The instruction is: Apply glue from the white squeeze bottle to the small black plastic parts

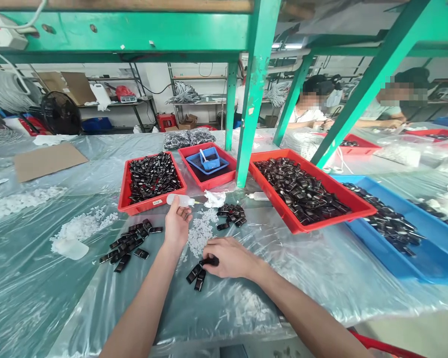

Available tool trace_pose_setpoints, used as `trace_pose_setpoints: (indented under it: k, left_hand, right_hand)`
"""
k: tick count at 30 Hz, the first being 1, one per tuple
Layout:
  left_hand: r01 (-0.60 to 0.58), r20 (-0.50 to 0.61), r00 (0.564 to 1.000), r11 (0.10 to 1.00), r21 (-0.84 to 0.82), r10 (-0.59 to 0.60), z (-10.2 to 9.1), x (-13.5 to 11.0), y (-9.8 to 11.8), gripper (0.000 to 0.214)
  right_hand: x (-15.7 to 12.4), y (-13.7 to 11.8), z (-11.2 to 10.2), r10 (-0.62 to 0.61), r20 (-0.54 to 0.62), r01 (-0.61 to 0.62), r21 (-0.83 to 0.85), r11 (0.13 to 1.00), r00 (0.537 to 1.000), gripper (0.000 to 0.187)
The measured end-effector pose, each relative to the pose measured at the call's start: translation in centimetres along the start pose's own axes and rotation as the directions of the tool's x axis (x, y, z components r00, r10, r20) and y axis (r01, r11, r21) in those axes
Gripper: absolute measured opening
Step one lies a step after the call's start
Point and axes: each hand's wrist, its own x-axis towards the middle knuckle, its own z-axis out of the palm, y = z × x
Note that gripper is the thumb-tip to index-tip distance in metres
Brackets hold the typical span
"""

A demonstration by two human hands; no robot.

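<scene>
My left hand [178, 223] is closed around a small translucent squeeze bottle [182, 200] with a thin nozzle pointing right. My right hand [226, 256] pinches a small black plastic part [210, 261] just above the table; the fingers hide some of it. Right below it, two similar black parts [199, 278] lie on the plastic sheet. Between my hands is a heap of small white pieces [202, 231]. A cluster of black parts [129, 241] lies left of my left hand, and another group [232, 215] sits beyond my right hand.
Red trays of black parts stand at the left [153, 203] and right [296, 228], with a red tray holding blue bins [209, 161] between. A green post [252, 99] rises behind them. A blue tray [381, 258] is at far right. Two co-workers [308, 107] sit across the table.
</scene>
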Motion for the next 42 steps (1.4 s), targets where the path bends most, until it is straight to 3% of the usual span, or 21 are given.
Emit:
trace_pose_setpoints:
  k: [4,9,14,23,30,33,36,39,42]
  left_hand:
    - [0.007,-0.004,1.000,1.000,0.002,-0.007,-0.2,0.2,-0.1,0.041]
    - [0.008,-0.014,1.000,1.000,0.010,-0.008,-0.1,0.0,0.0,0.038]
    - [-0.002,-0.007,1.000,0.999,0.055,0.002,0.0,-0.1,-0.2,0.038]
    - [0.035,-0.027,0.999,0.999,0.018,-0.035,0.0,-0.1,-0.2,0.038]
    - [0.031,-0.021,0.999,1.000,-0.001,-0.031,0.0,-0.1,-0.1,0.038]
    - [0.037,-0.021,0.999,0.999,0.003,-0.037,0.0,0.0,-0.2,0.039]
    - [0.052,-0.013,0.999,0.999,0.015,-0.052,0.0,-0.1,-0.3,0.039]
    - [0.053,0.015,0.998,0.998,0.041,-0.054,0.2,-0.3,-0.4,0.040]
    - [0.011,0.041,0.999,0.996,0.083,-0.014,0.3,-0.5,-0.5,0.042]
  right_hand:
    - [0.2,0.2,0.0,0.001,-0.007,-0.001,0.001,1.000,1.000,0.007]
    - [0.2,1.8,-0.8,0.085,-0.163,-0.068,0.107,0.992,0.983,0.009]
    - [0.3,2.7,-0.9,0.131,-0.246,-0.099,0.137,0.986,0.960,0.012]
    - [0.9,2.4,-0.3,0.242,-0.249,-0.221,0.109,0.969,0.938,0.011]
    - [0.9,3.0,-0.5,0.281,-0.270,-0.211,0.261,0.942,0.921,0.019]
    - [1.0,3.5,-0.5,0.327,-0.284,-0.194,0.410,0.891,0.901,0.017]
    - [1.3,4.1,0.1,0.326,-0.304,-0.099,0.577,0.811,0.895,0.016]
    - [1.7,4.7,0.8,0.291,-0.303,0.024,0.729,0.684,0.908,0.015]
    - [2.1,5.2,1.4,0.294,-0.279,0.071,0.824,0.562,0.914,0.018]
